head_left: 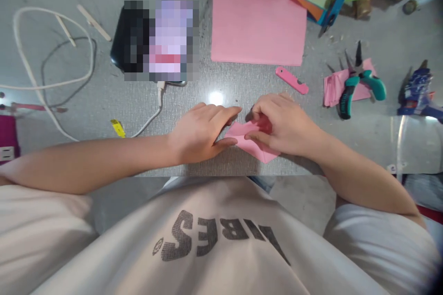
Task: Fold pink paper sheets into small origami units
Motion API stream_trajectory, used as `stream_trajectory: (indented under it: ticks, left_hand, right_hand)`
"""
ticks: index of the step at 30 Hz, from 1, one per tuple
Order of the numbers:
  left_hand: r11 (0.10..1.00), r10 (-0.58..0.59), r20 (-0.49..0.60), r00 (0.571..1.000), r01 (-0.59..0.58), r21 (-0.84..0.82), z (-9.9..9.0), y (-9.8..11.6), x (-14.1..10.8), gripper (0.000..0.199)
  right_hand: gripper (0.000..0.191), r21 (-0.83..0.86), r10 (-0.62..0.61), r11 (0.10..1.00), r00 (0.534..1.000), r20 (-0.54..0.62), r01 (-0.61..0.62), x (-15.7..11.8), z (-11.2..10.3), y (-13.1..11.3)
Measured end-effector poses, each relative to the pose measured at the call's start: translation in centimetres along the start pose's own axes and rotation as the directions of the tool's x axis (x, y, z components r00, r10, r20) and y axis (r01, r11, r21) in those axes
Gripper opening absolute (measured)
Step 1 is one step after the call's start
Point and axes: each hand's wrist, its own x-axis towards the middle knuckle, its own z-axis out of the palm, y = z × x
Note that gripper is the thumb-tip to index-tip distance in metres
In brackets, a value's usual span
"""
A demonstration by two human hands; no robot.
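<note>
A small piece of pink paper [258, 148], partly folded, is between my hands near the table's front edge. My left hand [204, 131] pinches its left corner between thumb and fingers. On the other side, my right hand [282, 122] grips the paper, its thumb pressed on the near face and its fingers curled behind. Part of the paper is hidden by the right fingers. A pink folding cutter [291, 80] lies just beyond my right hand.
Large pink sheets [256, 23] lie at the back. Pliers [360, 80] rest on small pink paper pieces [334, 88] at right, near a blue glue gun [419, 90]. At left are a phone [169, 37], a black device [128, 41], a white cable [20, 50] and wooden sticks [94, 23].
</note>
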Motion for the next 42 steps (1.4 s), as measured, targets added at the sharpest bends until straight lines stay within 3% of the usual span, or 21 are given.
stream_trajectory:
  ticks: [2,4,9,11,19,28,36,42]
  left_hand:
    - [0.995,0.0,0.009,1.0,0.001,-0.103,0.1,-0.2,0.1,0.054]
    - [0.98,-0.01,0.002,1.0,0.011,-0.197,0.0,-0.2,0.2,0.038]
    - [0.937,0.02,-0.163,0.986,-0.076,-0.342,-0.3,0.4,0.2,0.007]
    - [0.936,-0.003,-0.205,0.979,-0.069,-0.345,-0.3,0.6,0.0,0.01]
    - [0.899,-0.127,-0.272,0.954,-0.005,-0.437,0.1,1.0,-0.3,0.016]
    - [0.787,-0.199,-0.278,0.94,-0.016,-0.616,0.7,0.9,-0.3,0.016]
    - [0.75,-0.269,-0.234,0.934,0.051,-0.659,0.8,1.3,-0.4,0.017]
    - [0.742,-0.278,-0.236,0.931,0.053,-0.668,1.1,1.3,-0.5,0.019]
  right_hand:
    - [0.012,-0.043,-0.098,0.995,0.991,-0.086,0.094,-0.1,0.4,-0.6]
    - [0.01,-0.133,-0.213,0.973,0.956,-0.2,0.188,-0.2,0.7,-1.1]
    - [0.016,-0.295,-0.387,0.912,0.836,-0.389,0.285,-0.4,0.5,-2.3]
    - [0.016,-0.307,-0.408,0.904,0.813,-0.415,0.297,-0.4,0.2,-2.6]
    - [0.021,-0.273,-0.391,0.917,0.79,-0.472,0.29,-0.2,0.4,-2.5]
    - [0.016,-0.228,-0.34,0.936,0.858,-0.385,0.269,-0.5,0.2,-2.2]
    - [0.017,-0.199,-0.349,0.936,0.829,-0.436,0.289,-0.2,0.3,-2.4]
    - [0.015,-0.147,-0.203,0.977,0.9,-0.387,0.157,-0.5,0.6,-2.4]
